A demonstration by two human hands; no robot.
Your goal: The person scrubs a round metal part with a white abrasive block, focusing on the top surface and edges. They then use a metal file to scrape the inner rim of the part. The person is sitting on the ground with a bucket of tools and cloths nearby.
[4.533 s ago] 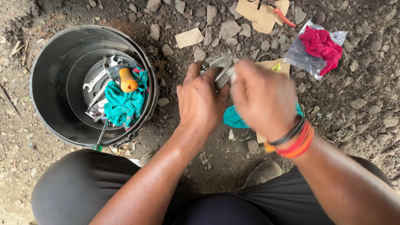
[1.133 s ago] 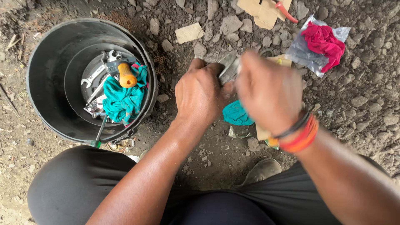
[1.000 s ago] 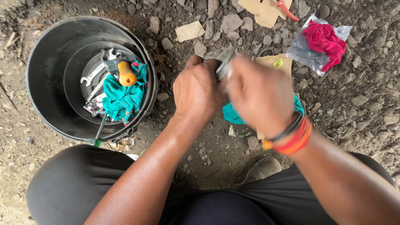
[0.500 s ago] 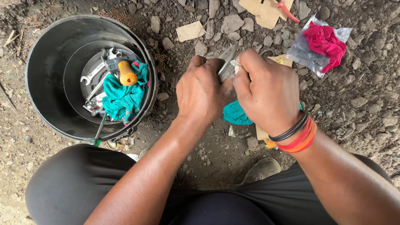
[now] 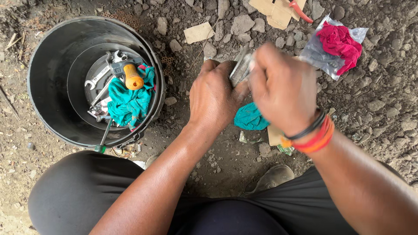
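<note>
1. Soft, even daylight; the stony ground [image 5: 383,109] reads clearly, with no glare.
2. Shadows are faint, deepest inside the black bucket [image 5: 48,87].
3. The right hand [image 5: 283,89] is smeared by motion blur; the left hand [image 5: 215,98] beside it is sharp.
4. The bucket's rim bows slightly near the frame edge.

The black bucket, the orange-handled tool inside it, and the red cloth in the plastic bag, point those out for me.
black bucket [image 5: 43,56], head view, bare inner wall on its left side.
orange-handled tool [image 5: 133,81], head view, middle of the orange handle.
red cloth [image 5: 338,42], head view, centre of the bunched fabric.
</note>
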